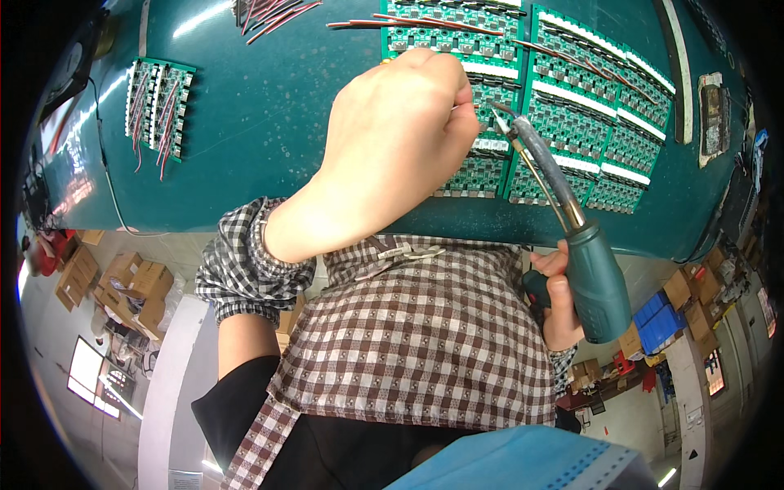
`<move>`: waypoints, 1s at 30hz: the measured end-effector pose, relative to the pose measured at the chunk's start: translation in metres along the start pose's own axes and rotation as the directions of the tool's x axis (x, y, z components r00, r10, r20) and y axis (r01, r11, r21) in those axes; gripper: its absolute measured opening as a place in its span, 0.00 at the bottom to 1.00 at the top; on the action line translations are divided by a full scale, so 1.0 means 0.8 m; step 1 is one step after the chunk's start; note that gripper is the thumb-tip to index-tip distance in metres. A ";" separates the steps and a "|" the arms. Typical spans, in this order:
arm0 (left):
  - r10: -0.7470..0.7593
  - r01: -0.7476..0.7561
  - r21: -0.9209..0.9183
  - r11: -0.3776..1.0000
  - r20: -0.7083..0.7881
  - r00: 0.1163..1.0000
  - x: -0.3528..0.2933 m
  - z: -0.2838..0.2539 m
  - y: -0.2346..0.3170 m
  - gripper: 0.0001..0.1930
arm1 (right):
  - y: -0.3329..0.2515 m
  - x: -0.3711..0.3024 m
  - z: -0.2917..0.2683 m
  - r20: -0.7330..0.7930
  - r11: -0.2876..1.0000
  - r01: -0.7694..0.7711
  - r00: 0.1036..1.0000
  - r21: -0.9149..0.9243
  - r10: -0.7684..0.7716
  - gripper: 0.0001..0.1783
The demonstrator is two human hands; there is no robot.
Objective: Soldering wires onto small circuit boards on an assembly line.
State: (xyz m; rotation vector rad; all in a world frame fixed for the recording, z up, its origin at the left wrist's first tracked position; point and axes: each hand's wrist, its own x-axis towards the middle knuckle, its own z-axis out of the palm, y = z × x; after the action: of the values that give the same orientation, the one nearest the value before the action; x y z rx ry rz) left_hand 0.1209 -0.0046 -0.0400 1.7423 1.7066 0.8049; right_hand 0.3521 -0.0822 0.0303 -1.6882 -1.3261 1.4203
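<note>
My right hand [559,302] grips a soldering iron [599,282] with a thick green handle and a feed tube along its metal shaft. Its tip points up and left, close beside the fingers of my left hand [396,151]. That hand is closed above a panel of green circuit boards [478,167], knuckles up; whatever its fingers pinch is hidden beneath them. Further right lies a second circuit board panel [563,122] with rows of white connectors. Red and black wires [441,24] lie across the left panel, and more wires [588,65] cross the right one.
A smaller board group [159,110] with wires attached lies at the left of the green mat [245,139]. A loose wire bundle [278,15] is at the far edge. On the right are a pale strip [679,82] and a worn block [713,121]. Cardboard boxes [147,282] stand beyond the table.
</note>
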 end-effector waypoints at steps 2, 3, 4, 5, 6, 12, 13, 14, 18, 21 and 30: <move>0.008 -0.008 0.016 1.000 -0.005 1.000 -0.001 0.001 0.000 0.04 | 0.001 -0.001 0.000 -0.002 1.000 -0.003 1.000 0.013 0.003 0.27; -0.001 0.001 -0.005 1.000 -0.013 1.000 -0.002 0.001 0.000 0.04 | 0.001 -0.001 0.000 -0.005 1.000 -0.008 1.000 0.026 0.008 0.27; -0.009 0.009 -0.026 1.000 -0.021 1.000 -0.002 0.002 0.001 0.04 | 0.001 -0.001 0.000 -0.005 1.000 -0.007 1.000 0.026 0.007 0.27; -0.009 0.008 -0.026 1.000 -0.021 1.000 -0.003 0.003 0.001 0.04 | 0.001 -0.001 -0.001 -0.003 1.000 -0.013 1.000 0.027 0.013 0.27; -0.008 0.007 -0.032 0.999 -0.031 0.999 -0.003 0.004 0.001 0.04 | 0.001 -0.001 -0.001 0.000 0.999 -0.020 1.000 0.028 0.020 0.27; 0.012 -0.014 -0.044 0.999 -0.041 0.999 -0.003 0.004 0.000 0.05 | 0.006 -0.002 -0.004 0.022 1.000 -0.028 0.999 0.007 0.028 0.28; 0.010 -0.011 -0.046 0.999 -0.042 0.999 -0.003 0.004 0.000 0.04 | 0.006 -0.003 -0.004 0.022 1.000 -0.028 0.999 0.007 0.028 0.28; 0.010 -0.012 -0.046 0.999 -0.042 0.999 -0.003 0.004 -0.001 0.04 | 0.006 -0.003 -0.004 0.018 0.999 -0.034 0.999 0.014 0.034 0.28; 0.011 -0.012 -0.042 0.999 -0.023 1.000 -0.001 0.003 -0.001 0.04 | 0.006 -0.005 -0.004 0.010 0.999 -0.047 0.999 0.013 0.047 0.28; 0.001 -0.001 -0.036 0.999 -0.013 1.000 -0.001 0.002 0.001 0.04 | 0.004 -0.005 -0.006 0.018 0.996 -0.081 0.997 -0.037 0.081 0.28; -0.006 0.005 -0.038 0.999 -0.007 1.000 -0.001 0.003 0.001 0.04 | 0.004 -0.004 -0.005 0.028 0.995 -0.096 0.995 -0.009 0.096 0.29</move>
State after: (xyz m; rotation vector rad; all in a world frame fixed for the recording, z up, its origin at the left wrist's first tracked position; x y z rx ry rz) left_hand 0.1231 -0.0054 -0.0413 1.7107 1.6888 0.8364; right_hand 0.3573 -0.0859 0.0297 -1.7643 -1.2825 1.5006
